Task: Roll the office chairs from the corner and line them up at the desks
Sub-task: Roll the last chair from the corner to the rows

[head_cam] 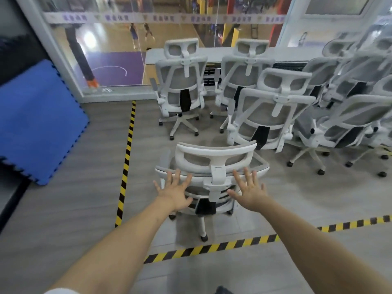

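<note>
White mesh chair [212, 166] back toward the camera, facing the desk [212, 55]; both hands' fingers [176, 177] spread.

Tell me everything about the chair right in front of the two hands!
The nearest chair is an office chair with a white plastic-looking frame and grey mesh in its curved headrest and back. A black strip runs down its lower back. It stands upright on a white star base with dark casters, on the grey floor inside the yellow-black tape, its back to the camera. The left hand and right hand reach for its back with spread fingers; whether they touch is unclear.
</note>
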`<state>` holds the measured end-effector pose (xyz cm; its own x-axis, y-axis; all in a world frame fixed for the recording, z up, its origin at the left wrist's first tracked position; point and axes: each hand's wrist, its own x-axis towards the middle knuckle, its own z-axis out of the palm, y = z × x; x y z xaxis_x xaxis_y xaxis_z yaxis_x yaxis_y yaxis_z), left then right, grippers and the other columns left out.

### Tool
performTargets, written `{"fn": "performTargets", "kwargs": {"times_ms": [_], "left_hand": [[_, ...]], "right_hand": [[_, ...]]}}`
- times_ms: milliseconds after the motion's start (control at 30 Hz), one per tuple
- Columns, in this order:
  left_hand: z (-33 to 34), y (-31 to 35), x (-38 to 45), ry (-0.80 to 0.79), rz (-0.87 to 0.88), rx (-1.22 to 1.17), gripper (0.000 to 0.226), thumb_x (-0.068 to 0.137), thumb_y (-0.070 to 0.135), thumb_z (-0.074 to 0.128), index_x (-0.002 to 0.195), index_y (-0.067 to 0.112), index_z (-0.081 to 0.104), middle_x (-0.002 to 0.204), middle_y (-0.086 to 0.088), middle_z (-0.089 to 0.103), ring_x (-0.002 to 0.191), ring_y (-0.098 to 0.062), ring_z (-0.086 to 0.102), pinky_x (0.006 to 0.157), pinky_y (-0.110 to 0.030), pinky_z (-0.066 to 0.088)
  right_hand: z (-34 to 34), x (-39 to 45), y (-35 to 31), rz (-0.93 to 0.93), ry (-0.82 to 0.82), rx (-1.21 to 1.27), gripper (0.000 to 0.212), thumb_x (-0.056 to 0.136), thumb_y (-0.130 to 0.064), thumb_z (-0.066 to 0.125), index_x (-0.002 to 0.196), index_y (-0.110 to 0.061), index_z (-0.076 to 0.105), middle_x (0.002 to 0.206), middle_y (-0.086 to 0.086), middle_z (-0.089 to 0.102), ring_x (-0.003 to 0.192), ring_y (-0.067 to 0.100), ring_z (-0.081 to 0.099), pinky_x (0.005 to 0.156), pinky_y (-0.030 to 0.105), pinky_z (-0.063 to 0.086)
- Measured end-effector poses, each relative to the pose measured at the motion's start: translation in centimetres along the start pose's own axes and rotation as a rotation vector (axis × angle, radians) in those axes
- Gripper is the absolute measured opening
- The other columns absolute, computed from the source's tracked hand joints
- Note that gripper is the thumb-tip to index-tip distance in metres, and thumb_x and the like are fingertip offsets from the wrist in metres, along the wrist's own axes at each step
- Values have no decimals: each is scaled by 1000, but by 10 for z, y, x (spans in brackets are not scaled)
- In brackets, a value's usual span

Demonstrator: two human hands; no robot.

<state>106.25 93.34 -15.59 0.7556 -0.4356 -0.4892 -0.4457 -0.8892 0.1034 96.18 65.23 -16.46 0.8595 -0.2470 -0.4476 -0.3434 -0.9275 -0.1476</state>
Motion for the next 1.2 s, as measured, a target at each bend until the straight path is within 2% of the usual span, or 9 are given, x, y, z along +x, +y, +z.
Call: {"fn": "performTargets", "kwargs": {"times_ms": [200,367,700,967,1200], "left_hand": [[-57,-41,71,-62,-31,27,87,98,67,43,159,49,-17,168,-1,-32,156,-35,-24,111,-82,-9],[-97,-77,140,-70,-46,-44,89,99,66,46,158,50,-19,166,1,-37,154,-33,-29,113,-82,-2],[-187,-115,260,-83,-135,-75,84,103,61,44,159,48,-17,168,1,-32,156,-32,-25,114,-82,5],[-225,-157,328,-66,-152,-43,83,102,65,39,156,51,-21,167,3,-34,156,-30,-25,114,-81,1],[-248,-193,358,-51,-116,-57,83,100,69,39,156,54,-20,167,5,-33,156,-29,-26,114,-80,-3]], "right_hand": [[-35,90,-25,-71,28,-2,84,91,-86,20,152,-54,-28,164,-1,-40,152,29,-34,123,64,-2],[-67,177,-46,-116,32,26,82,91,-86,20,153,-55,-25,163,-2,-40,151,29,-36,124,63,-4],[-151,336,-78,-187,-5,1,84,90,-87,18,156,-53,-22,164,0,-39,150,32,-36,123,68,-4],[-184,415,-112,-195,3,-14,87,91,-85,21,158,-48,-21,165,2,-38,149,32,-38,123,64,-6],[-196,444,-139,-172,34,16,84,92,-84,25,155,-54,-22,167,1,-34,150,32,-37,124,64,-4]]}}
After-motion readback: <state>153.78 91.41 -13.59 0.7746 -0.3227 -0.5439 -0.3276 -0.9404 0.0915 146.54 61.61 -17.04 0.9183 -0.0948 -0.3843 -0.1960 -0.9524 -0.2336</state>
